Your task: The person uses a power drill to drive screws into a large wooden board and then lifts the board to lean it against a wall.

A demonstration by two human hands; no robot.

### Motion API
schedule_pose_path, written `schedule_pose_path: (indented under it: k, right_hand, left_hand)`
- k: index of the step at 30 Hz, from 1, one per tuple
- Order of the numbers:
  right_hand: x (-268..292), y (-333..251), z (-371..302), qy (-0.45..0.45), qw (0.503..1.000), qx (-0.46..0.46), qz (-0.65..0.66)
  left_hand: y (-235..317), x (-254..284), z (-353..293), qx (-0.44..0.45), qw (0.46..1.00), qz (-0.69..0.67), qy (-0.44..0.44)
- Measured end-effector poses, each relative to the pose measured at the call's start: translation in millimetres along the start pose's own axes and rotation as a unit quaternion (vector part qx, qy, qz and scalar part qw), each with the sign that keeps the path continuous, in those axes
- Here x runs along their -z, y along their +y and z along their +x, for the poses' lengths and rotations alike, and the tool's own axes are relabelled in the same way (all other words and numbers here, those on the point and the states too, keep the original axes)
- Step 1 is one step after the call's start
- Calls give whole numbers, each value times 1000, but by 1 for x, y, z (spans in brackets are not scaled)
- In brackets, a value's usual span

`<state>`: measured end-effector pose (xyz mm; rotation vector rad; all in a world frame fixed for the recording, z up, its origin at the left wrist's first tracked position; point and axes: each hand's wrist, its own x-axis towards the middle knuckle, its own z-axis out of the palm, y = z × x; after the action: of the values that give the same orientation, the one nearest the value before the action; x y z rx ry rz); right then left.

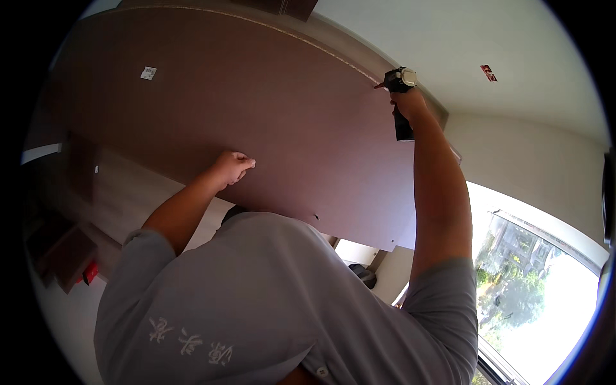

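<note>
In my right hand [409,102] is a black cordless drill [403,125], gripped by its handle. The drill's pointed tip is at the far right part of the brown board's edge; whether it touches cannot be told. A wide brown board [289,122] spreads in front of me, with a rough pale strip along its far edge. My left hand [234,168] is over the board's near side, fingers pinched together. Anything between those fingertips is too small to make out. Near the board's right end are small dark holes or fittings [316,217].
A white label [148,73] is stuck on the board's left part. Pale walls [513,144] rise beyond, one with a small red-and-white patch [488,73]. At right is a bright window [520,276]. A red object [90,272] lies at lower left among brown panels.
</note>
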<state>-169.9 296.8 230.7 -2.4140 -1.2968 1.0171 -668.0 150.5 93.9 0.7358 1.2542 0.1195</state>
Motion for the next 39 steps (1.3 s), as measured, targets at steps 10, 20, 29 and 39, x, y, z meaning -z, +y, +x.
schedule_pose_path:
  k: [10, 20, 29, 39]
  right_hand:
    - [3, -7, -12, -35, 992, -52, 110]
    - [5, -12, -142, 66, 992, 36, 101]
    - [-109, 127, -430, -10, 957, -130, 260]
    - [-148, 131, -460, -11, 987, -129, 91]
  left_hand:
    - [-5, 3, -4, -17, 1000, 9, 7]
    - [-11, 8, 3, -4, 1000, 15, 0]
    - [-16, 5, 4, -5, 999, 32, -1]
    - [-10, 6, 5, -7, 999, 47, -7]
